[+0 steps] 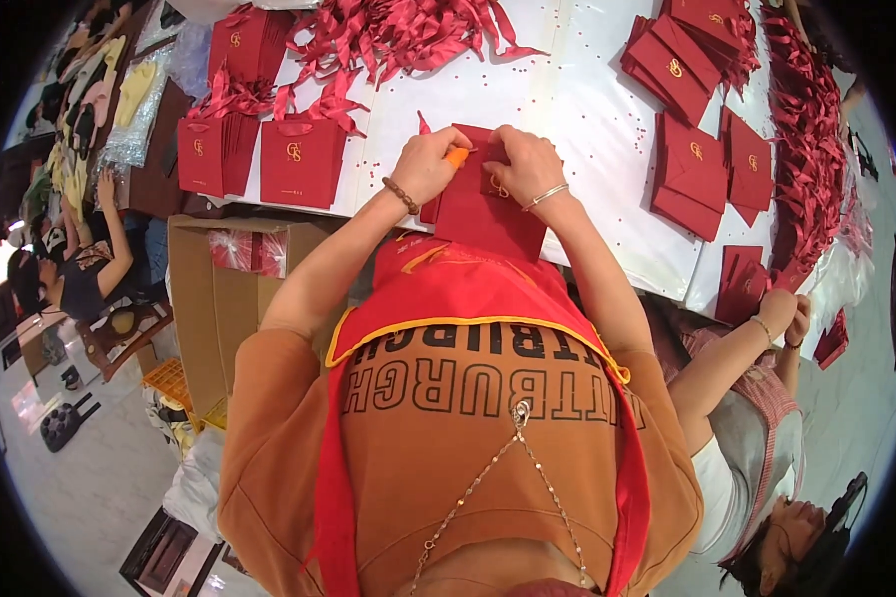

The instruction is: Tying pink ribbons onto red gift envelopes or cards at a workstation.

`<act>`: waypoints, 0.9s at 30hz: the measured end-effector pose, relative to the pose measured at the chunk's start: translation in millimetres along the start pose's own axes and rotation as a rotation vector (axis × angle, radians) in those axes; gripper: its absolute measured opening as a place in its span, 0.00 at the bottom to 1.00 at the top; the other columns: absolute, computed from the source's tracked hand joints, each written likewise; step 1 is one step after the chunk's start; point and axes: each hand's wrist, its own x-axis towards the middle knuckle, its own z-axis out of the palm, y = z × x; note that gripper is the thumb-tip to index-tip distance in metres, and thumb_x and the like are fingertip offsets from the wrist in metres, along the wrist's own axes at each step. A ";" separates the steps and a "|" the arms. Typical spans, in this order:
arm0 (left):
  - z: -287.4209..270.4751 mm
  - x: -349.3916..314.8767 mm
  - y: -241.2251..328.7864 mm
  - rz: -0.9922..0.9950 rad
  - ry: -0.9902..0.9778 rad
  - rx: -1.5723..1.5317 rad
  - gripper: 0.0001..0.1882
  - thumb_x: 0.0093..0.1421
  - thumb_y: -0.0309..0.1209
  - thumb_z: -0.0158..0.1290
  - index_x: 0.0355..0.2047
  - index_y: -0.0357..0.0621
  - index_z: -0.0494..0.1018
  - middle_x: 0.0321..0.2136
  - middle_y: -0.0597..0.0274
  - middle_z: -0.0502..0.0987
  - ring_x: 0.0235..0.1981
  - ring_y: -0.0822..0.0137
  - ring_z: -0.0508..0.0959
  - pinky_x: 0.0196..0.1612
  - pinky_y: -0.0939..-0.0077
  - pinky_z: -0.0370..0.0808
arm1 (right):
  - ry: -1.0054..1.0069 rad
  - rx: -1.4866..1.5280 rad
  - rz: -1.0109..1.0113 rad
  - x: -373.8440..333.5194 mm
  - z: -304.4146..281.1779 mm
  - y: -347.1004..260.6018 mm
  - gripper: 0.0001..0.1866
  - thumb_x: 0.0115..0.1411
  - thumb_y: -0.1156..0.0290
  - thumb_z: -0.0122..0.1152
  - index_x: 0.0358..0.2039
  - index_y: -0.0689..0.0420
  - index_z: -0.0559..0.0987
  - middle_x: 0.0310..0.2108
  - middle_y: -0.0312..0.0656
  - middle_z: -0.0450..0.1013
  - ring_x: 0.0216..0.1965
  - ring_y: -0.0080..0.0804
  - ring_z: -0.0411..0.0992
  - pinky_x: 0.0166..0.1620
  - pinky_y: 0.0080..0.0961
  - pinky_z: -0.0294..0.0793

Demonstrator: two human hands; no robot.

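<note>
In front of my body lies a dark red paper gift bag [490, 221] with a gold emblem, its near end over the table's edge. My left hand [426, 167], a beaded bracelet at its wrist, is closed at the bag's upper left edge. A small orange piece [456, 157] shows at its fingertips; I cannot tell whether it is a finger cover or a tool. A red ribbon end [423, 123] sticks up beside that hand. My right hand [530, 167], with a silver bangle, pinches the bag's upper right part, its fingertips partly hidden.
Red bags [302, 161] with ribbon handles stand to the left, below a ribbon heap [398, 35]. More bags [689, 169] lie right, beside a long ribbon pile [806, 149]. A co-worker's hands [782, 313] handle ribbon at right. An open cardboard box [199, 298] stands lower left.
</note>
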 end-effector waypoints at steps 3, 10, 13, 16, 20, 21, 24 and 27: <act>3.1 -2.3 11.4 0.142 0.059 0.143 0.08 0.53 0.26 0.48 0.33 0.37 0.72 0.22 0.55 0.76 0.23 0.66 0.76 0.27 0.75 0.71 | -0.045 0.215 0.128 2.5 -6.7 3.4 0.13 0.46 0.66 0.61 0.33 0.57 0.76 0.31 0.48 0.73 0.35 0.44 0.72 0.37 0.34 0.69; 8.6 -4.9 20.7 0.156 0.023 0.191 0.08 0.51 0.26 0.49 0.32 0.38 0.72 0.24 0.51 0.76 0.26 0.60 0.77 0.29 0.72 0.72 | -0.151 0.511 0.111 -2.6 -4.4 18.8 0.19 0.44 0.67 0.63 0.38 0.58 0.75 0.33 0.46 0.74 0.36 0.38 0.72 0.38 0.28 0.70; 10.7 -4.1 19.6 0.149 0.007 0.136 0.08 0.51 0.26 0.49 0.31 0.37 0.72 0.24 0.52 0.76 0.26 0.61 0.78 0.29 0.73 0.72 | -0.222 0.497 0.147 -2.1 -11.3 17.1 0.19 0.43 0.67 0.64 0.37 0.59 0.76 0.32 0.45 0.74 0.34 0.35 0.72 0.38 0.27 0.69; 13.7 -4.7 24.5 0.150 0.013 0.154 0.07 0.51 0.26 0.49 0.31 0.37 0.72 0.24 0.52 0.77 0.26 0.61 0.78 0.29 0.74 0.72 | -0.218 0.457 0.146 -3.2 -12.9 17.3 0.19 0.42 0.67 0.65 0.37 0.59 0.76 0.31 0.45 0.74 0.33 0.34 0.72 0.38 0.27 0.69; 12.7 -6.4 22.9 0.202 0.046 0.144 0.07 0.51 0.25 0.50 0.31 0.37 0.72 0.24 0.52 0.76 0.25 0.62 0.78 0.28 0.74 0.72 | -0.239 0.506 0.167 -3.2 -14.7 19.2 0.22 0.42 0.67 0.65 0.40 0.59 0.75 0.30 0.45 0.74 0.32 0.34 0.72 0.38 0.26 0.69; 11.4 -6.5 21.4 0.215 0.064 0.156 0.07 0.51 0.25 0.50 0.31 0.37 0.73 0.23 0.52 0.76 0.25 0.62 0.77 0.28 0.74 0.72 | -0.274 0.508 0.175 -3.0 -15.1 18.6 0.23 0.42 0.67 0.65 0.41 0.58 0.75 0.30 0.45 0.74 0.33 0.35 0.72 0.38 0.26 0.69; 8.4 -5.9 22.2 0.226 0.070 0.168 0.07 0.51 0.25 0.50 0.30 0.37 0.73 0.23 0.52 0.76 0.24 0.62 0.77 0.27 0.74 0.72 | -0.263 0.492 0.168 -4.2 -12.6 18.3 0.24 0.43 0.66 0.64 0.43 0.58 0.74 0.31 0.46 0.74 0.34 0.36 0.72 0.38 0.26 0.69; 7.4 -5.0 24.1 0.223 0.045 0.173 0.07 0.51 0.26 0.49 0.30 0.37 0.73 0.22 0.52 0.76 0.23 0.61 0.77 0.27 0.73 0.71 | -0.266 0.519 0.147 -4.7 -11.1 19.8 0.24 0.44 0.66 0.64 0.43 0.57 0.74 0.31 0.46 0.73 0.35 0.35 0.72 0.39 0.26 0.68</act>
